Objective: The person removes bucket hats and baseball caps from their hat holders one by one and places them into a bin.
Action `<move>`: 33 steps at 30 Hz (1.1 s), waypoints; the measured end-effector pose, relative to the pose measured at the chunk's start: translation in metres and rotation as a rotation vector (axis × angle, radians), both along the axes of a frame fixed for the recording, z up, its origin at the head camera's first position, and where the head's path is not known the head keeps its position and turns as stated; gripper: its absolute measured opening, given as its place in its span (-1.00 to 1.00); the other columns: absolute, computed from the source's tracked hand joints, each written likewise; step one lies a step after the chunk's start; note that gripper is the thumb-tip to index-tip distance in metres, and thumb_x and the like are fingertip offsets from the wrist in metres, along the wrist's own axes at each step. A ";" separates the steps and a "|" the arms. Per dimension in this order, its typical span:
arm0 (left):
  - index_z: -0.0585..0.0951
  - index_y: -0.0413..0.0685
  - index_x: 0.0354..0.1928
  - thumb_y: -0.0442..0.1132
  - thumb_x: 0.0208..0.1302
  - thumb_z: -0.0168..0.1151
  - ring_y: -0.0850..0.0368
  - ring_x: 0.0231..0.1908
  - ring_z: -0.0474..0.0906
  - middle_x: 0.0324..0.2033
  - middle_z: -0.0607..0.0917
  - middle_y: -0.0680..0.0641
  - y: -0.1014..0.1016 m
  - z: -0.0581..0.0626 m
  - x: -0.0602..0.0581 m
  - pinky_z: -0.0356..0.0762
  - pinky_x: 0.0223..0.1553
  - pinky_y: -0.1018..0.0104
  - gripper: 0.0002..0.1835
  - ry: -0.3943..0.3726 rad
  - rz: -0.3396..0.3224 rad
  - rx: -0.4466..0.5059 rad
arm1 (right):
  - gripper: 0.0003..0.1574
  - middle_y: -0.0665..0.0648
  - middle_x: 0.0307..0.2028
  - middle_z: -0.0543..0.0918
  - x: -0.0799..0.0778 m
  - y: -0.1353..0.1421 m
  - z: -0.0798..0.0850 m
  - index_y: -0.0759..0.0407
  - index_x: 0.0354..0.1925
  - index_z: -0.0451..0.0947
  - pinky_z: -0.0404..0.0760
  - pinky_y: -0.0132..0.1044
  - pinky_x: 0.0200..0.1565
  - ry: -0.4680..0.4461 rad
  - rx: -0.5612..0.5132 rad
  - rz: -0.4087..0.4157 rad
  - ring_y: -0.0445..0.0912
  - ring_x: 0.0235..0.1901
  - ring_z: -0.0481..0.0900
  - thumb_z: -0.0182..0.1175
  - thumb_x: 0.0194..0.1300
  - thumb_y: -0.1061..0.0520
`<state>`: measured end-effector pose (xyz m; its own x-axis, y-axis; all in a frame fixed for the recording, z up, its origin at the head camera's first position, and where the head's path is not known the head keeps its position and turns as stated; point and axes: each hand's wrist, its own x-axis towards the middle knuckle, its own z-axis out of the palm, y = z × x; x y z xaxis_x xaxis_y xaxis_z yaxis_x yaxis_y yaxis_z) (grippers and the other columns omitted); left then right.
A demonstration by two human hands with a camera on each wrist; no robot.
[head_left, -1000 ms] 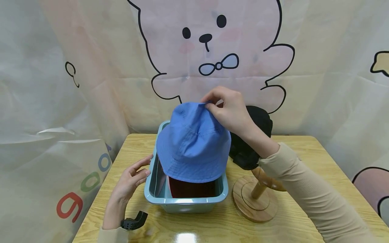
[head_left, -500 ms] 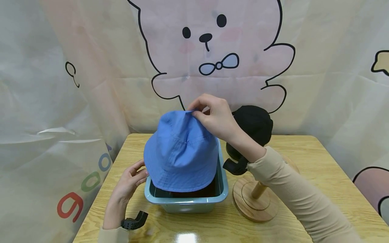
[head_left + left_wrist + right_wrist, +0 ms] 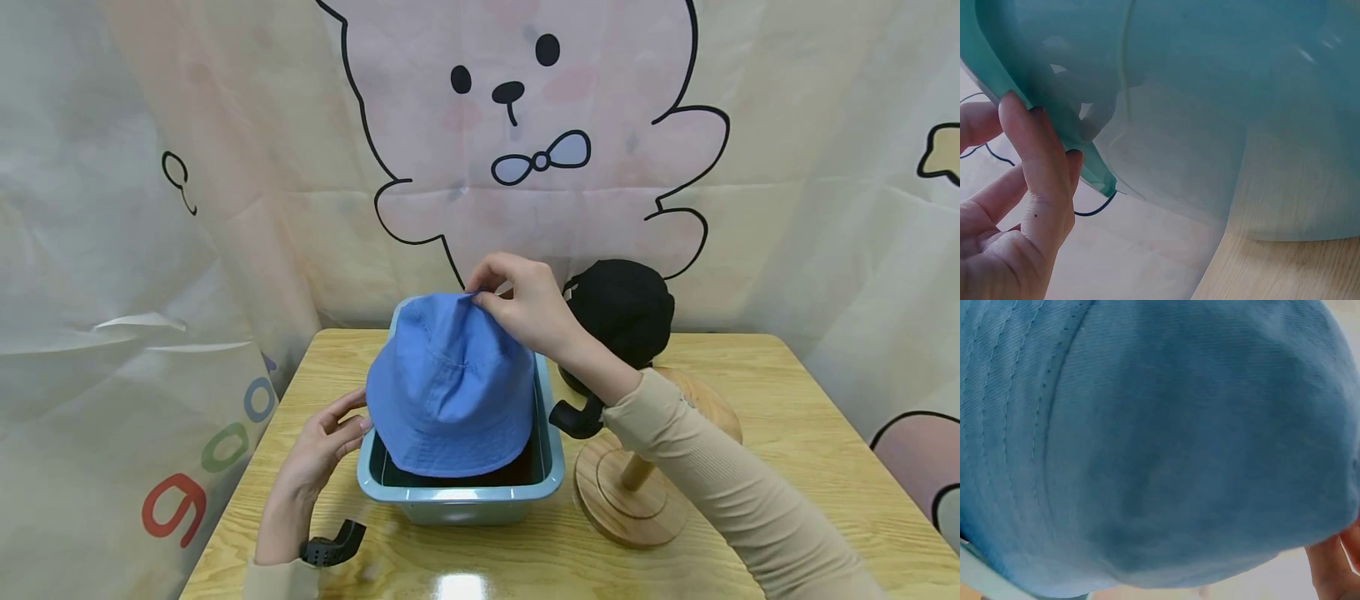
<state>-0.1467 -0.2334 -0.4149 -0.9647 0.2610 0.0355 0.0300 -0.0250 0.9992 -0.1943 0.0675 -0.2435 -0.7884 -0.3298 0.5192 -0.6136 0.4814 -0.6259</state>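
Your right hand [image 3: 525, 308] pinches the crown of a blue bucket hat [image 3: 453, 396] over a teal bin [image 3: 480, 495], nearer the surface's [image 3: 783, 417] left edge than its right. Your left hand [image 3: 322, 442] rests loose, fingers touching the bin's rim. Should that small pinch slip, the hat could drop crooked, its brim catching the rim. It looks soft, creased, brim down.
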 end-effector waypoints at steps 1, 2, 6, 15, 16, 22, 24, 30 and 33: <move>0.34 -0.15 0.35 -0.36 0.36 0.09 0.30 -0.10 0.61 0.04 0.53 0.14 0.000 0.000 0.000 0.61 -0.07 0.40 -0.48 -0.006 0.004 -0.011 | -0.89 0.09 -0.30 0.69 -0.001 0.001 -0.001 0.16 -0.33 0.63 0.65 -0.23 -0.20 -0.003 0.006 -0.006 -0.13 -0.26 0.61 0.21 0.22 0.33; 0.32 -0.18 0.37 -0.35 0.36 0.10 0.29 -0.10 0.62 0.05 0.51 0.12 0.000 0.001 0.000 0.61 -0.07 0.40 -0.46 -0.012 0.007 -0.020 | -0.89 0.08 -0.31 0.69 -0.001 0.002 -0.003 0.16 -0.33 0.62 0.64 -0.23 -0.21 -0.005 0.014 -0.012 -0.13 -0.26 0.61 0.21 0.22 0.33; 0.26 -0.26 0.39 -0.36 0.37 0.09 0.27 -0.11 0.62 0.04 0.47 0.04 0.000 0.001 -0.001 0.62 -0.08 0.38 -0.43 -0.006 -0.002 -0.025 | -0.87 0.08 -0.31 0.69 -0.004 0.007 -0.009 0.15 -0.35 0.63 0.64 -0.22 -0.20 -0.008 0.042 -0.028 -0.13 -0.27 0.60 0.21 0.22 0.35; 0.26 -0.27 0.39 -0.36 0.36 0.10 0.30 -0.14 0.64 0.03 0.48 0.07 -0.001 0.001 -0.002 0.62 -0.07 0.38 -0.42 -0.004 -0.006 -0.028 | -0.85 0.08 -0.31 0.67 -0.009 0.018 -0.017 0.14 -0.36 0.62 0.59 -0.19 -0.20 -0.018 0.125 -0.072 -0.10 -0.27 0.59 0.19 0.23 0.35; 0.26 -0.26 0.39 -0.35 0.36 0.10 0.30 -0.14 0.64 0.04 0.48 0.07 -0.001 0.002 -0.002 0.62 -0.07 0.38 -0.42 -0.006 -0.003 -0.033 | -0.85 0.08 -0.32 0.67 -0.009 0.019 -0.018 0.13 -0.37 0.62 0.58 -0.20 -0.20 -0.025 0.133 -0.077 -0.10 -0.28 0.59 0.20 0.22 0.35; 0.27 -0.26 0.39 -0.36 0.36 0.10 0.29 -0.15 0.65 0.03 0.48 0.07 -0.001 0.002 -0.003 0.62 -0.06 0.37 -0.43 -0.004 0.002 -0.035 | -0.83 0.09 -0.36 0.67 -0.012 0.020 -0.026 0.12 -0.39 0.62 0.55 -0.22 -0.23 -0.053 0.159 -0.073 -0.09 -0.30 0.59 0.19 0.21 0.36; 0.27 -0.27 0.39 -0.36 0.36 0.09 0.29 -0.15 0.65 0.04 0.48 0.06 -0.001 0.001 -0.003 0.62 -0.06 0.37 -0.43 0.000 -0.003 -0.029 | -0.83 0.08 -0.37 0.68 -0.012 0.018 -0.030 0.12 -0.39 0.63 0.54 -0.22 -0.24 -0.052 0.171 -0.069 -0.10 -0.31 0.59 0.19 0.20 0.36; 0.26 -0.27 0.39 -0.37 0.36 0.09 0.29 -0.15 0.65 0.04 0.47 0.06 0.000 -0.001 -0.003 0.63 -0.07 0.36 -0.43 -0.003 -0.009 -0.016 | -0.84 0.06 -0.36 0.67 -0.013 0.011 -0.037 0.10 -0.37 0.63 0.55 -0.21 -0.23 -0.061 0.208 -0.075 -0.09 -0.32 0.58 0.19 0.20 0.34; 0.26 -0.27 0.39 -0.36 0.36 0.10 0.28 -0.15 0.65 0.04 0.47 0.06 0.000 -0.001 -0.003 0.62 -0.07 0.36 -0.42 -0.004 -0.009 -0.016 | -0.84 0.05 -0.35 0.67 -0.014 0.006 -0.040 0.08 -0.37 0.63 0.55 -0.20 -0.21 -0.077 0.220 -0.083 -0.09 -0.31 0.58 0.19 0.20 0.33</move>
<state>-0.1499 -0.2336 -0.4160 -0.9624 0.2703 0.0277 0.0263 -0.0090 0.9996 -0.2085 0.0733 -0.2837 -0.8520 -0.3611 0.3792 -0.5209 0.6582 -0.5436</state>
